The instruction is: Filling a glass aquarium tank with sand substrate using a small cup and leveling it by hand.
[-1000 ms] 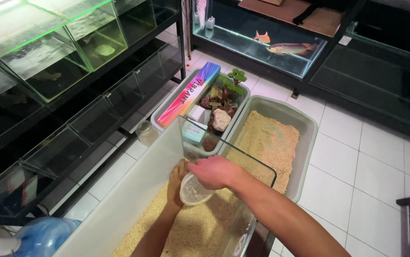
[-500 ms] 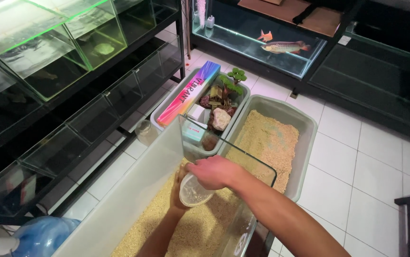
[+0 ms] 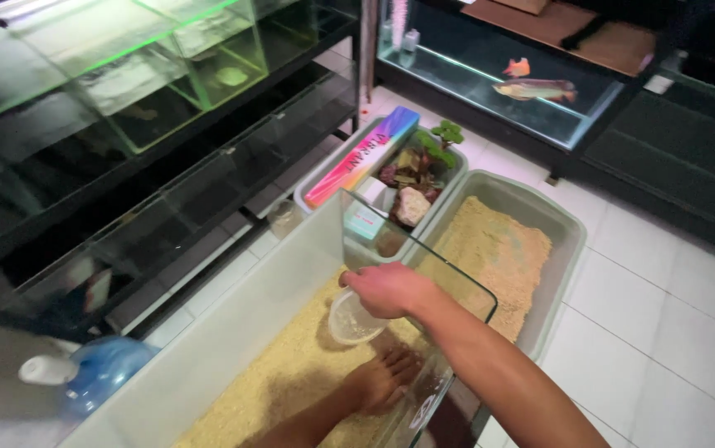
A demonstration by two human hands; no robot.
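Right hand (image 3: 386, 289) fingers closed on rim of clear plastic cup (image 3: 354, 319) over sand (image 3: 291, 373) inside glass tank (image 3: 283, 282), left hand (image 3: 382, 377) at 5 o'clock of cup, fingers spread flat on sand, holding nothing; grey sand tray (image 3: 569, 241) at 1 o'clock.

The left hand (image 3: 384, 377), which a second ago was raised beside the clear plastic cup (image 3: 352, 318) and partly hidden behind it, now lies lower, fingers spread flat on the sand (image 3: 291, 373) inside the glass tank (image 3: 424, 249). The right hand (image 3: 386, 289) has tipped the cup a little further over the sand
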